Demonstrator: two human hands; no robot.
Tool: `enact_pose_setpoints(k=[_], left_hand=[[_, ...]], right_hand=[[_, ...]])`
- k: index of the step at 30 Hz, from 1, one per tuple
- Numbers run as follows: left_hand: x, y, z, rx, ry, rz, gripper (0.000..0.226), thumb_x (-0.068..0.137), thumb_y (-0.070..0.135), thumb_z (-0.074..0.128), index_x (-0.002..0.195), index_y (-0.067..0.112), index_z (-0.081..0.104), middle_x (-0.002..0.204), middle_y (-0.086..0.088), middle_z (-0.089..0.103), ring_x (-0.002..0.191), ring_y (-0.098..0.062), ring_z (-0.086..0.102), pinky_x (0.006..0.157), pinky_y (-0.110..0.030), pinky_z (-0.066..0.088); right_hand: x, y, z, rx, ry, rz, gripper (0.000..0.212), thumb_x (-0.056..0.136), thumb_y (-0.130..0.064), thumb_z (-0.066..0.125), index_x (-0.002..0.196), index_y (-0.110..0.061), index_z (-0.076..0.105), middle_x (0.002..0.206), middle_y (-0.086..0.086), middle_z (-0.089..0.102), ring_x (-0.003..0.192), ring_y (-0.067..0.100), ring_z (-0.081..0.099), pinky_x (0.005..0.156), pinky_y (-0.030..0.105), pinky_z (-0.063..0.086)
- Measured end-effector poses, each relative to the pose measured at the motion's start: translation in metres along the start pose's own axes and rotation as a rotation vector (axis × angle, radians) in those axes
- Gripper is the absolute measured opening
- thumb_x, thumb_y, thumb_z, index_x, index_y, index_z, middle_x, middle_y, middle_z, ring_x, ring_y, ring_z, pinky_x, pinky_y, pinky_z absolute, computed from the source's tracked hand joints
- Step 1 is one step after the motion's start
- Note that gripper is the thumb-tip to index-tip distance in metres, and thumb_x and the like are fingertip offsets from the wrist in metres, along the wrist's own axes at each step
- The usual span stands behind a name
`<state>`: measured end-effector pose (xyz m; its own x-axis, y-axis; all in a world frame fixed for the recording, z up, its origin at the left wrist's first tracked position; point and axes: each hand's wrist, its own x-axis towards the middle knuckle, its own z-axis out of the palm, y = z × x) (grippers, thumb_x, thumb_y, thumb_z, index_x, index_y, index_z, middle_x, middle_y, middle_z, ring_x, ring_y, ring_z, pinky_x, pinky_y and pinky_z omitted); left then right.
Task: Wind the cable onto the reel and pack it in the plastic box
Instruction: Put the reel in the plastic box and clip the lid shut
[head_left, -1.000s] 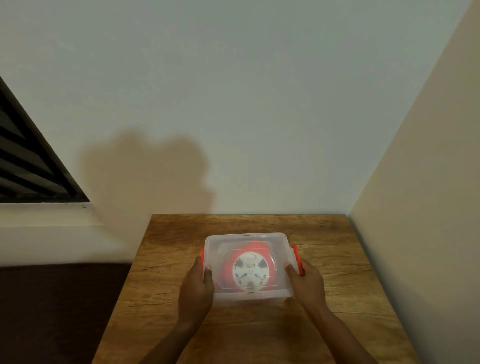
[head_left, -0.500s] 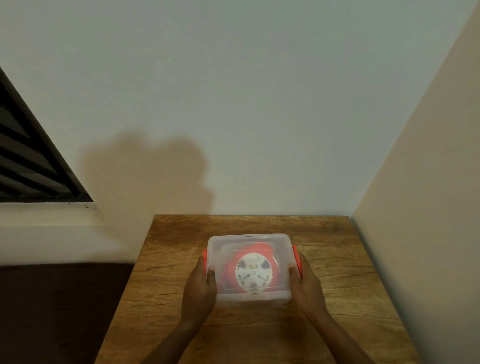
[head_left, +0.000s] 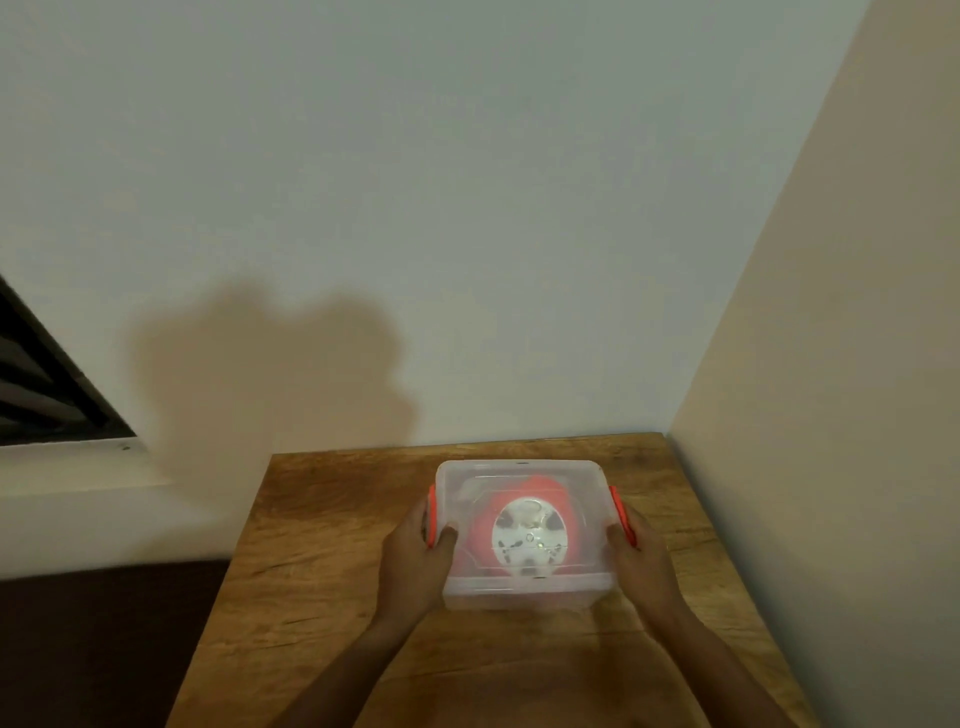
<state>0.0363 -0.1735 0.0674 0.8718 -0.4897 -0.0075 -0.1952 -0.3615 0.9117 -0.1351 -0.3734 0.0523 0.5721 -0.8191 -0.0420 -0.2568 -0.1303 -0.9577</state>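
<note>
Wooden table (head_left: 322, 597) carries the box (head_left: 522, 597), which sits toward its far right, near the corner of the walls. Left hand (head_left: 413, 566) grips the left end, thumb hooked over the lid (head_left: 519, 470) and fingers curled around the orange left clip (head_left: 430, 514). Right hand (head_left: 641, 564) does likewise at the right clip (head_left: 621, 514). Inside, seen through the lid, lies the reel (head_left: 527, 535), orange with a white face; the cable itself cannot be made out. If one clip is not fully snapped, the lid could spring up on lifting.
</note>
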Motion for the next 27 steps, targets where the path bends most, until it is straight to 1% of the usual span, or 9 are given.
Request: enact_pose_setpoints(k=[5, 7, 10, 13, 16, 19, 23, 26, 27], left_hand=[[0.02, 0.032, 0.031, -0.034, -0.149, 0.089, 0.046, 0.095, 0.019, 0.071, 0.139, 0.024, 0.059, 0.121, 0.006, 0.073, 0.105, -0.013, 0.073, 0.084, -0.037, 0.065], [0.031, 0.043, 0.046, -0.028, -0.188, 0.117, 0.048, 0.093, 0.02, 0.074, 0.137, 0.027, 0.058, 0.117, 0.012, 0.071, 0.105, -0.011, 0.072, 0.082, -0.029, 0.064], [0.049, 0.062, 0.072, -0.013, -0.215, 0.151, 0.048, 0.091, 0.023, 0.076, 0.135, 0.032, 0.058, 0.11, 0.021, 0.066, 0.101, -0.007, 0.07, 0.067, -0.008, 0.054], [0.071, 0.078, 0.095, 0.033, -0.215, 0.189, 0.049, 0.092, 0.027, 0.075, 0.137, 0.029, 0.057, 0.115, 0.017, 0.068, 0.096, -0.005, 0.067, 0.061, -0.004, 0.048], [0.092, 0.09, 0.116, 0.106, -0.23, 0.183, 0.058, 0.093, 0.032, 0.074, 0.145, 0.027, 0.05, 0.13, 0.005, 0.068, 0.104, -0.013, 0.068, 0.072, -0.017, 0.052], [0.108, 0.095, 0.135, 0.142, -0.242, 0.152, 0.06, 0.093, 0.028, 0.073, 0.147, 0.022, 0.047, 0.136, -0.001, 0.067, 0.105, -0.02, 0.07, 0.07, -0.021, 0.055], [0.12, 0.087, 0.157, 0.151, -0.255, 0.117, 0.05, 0.093, 0.025, 0.072, 0.139, 0.02, 0.054, 0.129, -0.003, 0.07, 0.102, -0.017, 0.069, 0.074, -0.025, 0.057], [0.125, 0.078, 0.169, 0.172, -0.271, 0.095, 0.046, 0.091, 0.019, 0.073, 0.134, 0.018, 0.056, 0.124, -0.004, 0.071, 0.105, -0.021, 0.07, 0.081, -0.037, 0.062], [0.125, 0.077, 0.171, 0.181, -0.273, 0.089, 0.046, 0.091, 0.018, 0.073, 0.133, 0.018, 0.056, 0.123, -0.003, 0.071, 0.105, -0.021, 0.07, 0.081, -0.035, 0.062]], right_hand=[[0.036, 0.004, -0.048, -0.041, 0.087, 0.002, 0.029, 0.102, -0.025, 0.043, 0.124, -0.035, 0.06, 0.109, -0.002, 0.071, 0.088, 0.011, 0.069, 0.073, 0.038, 0.061], [0.053, 0.001, -0.064, -0.038, 0.1, 0.004, 0.035, 0.102, -0.021, 0.043, 0.131, -0.032, 0.057, 0.117, -0.002, 0.068, 0.1, 0.014, 0.066, 0.085, 0.043, 0.058], [0.08, -0.001, -0.087, -0.058, 0.124, -0.012, 0.04, 0.102, -0.017, 0.043, 0.14, -0.027, 0.051, 0.129, -0.003, 0.063, 0.114, 0.017, 0.061, 0.098, 0.042, 0.051], [0.107, -0.003, -0.105, -0.131, 0.146, -0.024, 0.037, 0.102, -0.019, 0.043, 0.137, -0.024, 0.054, 0.126, 0.001, 0.065, 0.108, 0.02, 0.063, 0.095, 0.044, 0.053], [0.134, -0.003, -0.118, -0.154, 0.156, -0.018, 0.036, 0.103, -0.02, 0.042, 0.136, -0.022, 0.055, 0.12, 0.003, 0.067, 0.101, 0.023, 0.064, 0.091, 0.047, 0.054], [0.156, 0.002, -0.127, -0.159, 0.147, -0.003, 0.036, 0.103, -0.019, 0.041, 0.136, -0.017, 0.054, 0.123, 0.005, 0.066, 0.105, 0.025, 0.064, 0.092, 0.05, 0.054], [0.174, 0.01, -0.128, -0.155, 0.146, 0.007, 0.035, 0.102, -0.011, 0.041, 0.135, -0.011, 0.055, 0.122, 0.009, 0.065, 0.108, 0.028, 0.063, 0.093, 0.051, 0.053], [0.181, 0.017, -0.128, -0.158, 0.157, 0.015, 0.038, 0.1, -0.004, 0.041, 0.135, -0.007, 0.054, 0.128, 0.012, 0.063, 0.115, 0.028, 0.059, 0.099, 0.051, 0.048], [0.182, 0.02, -0.128, -0.166, 0.159, 0.024, 0.038, 0.1, -0.003, 0.042, 0.135, -0.006, 0.054, 0.129, 0.014, 0.062, 0.116, 0.029, 0.059, 0.099, 0.052, 0.048]])
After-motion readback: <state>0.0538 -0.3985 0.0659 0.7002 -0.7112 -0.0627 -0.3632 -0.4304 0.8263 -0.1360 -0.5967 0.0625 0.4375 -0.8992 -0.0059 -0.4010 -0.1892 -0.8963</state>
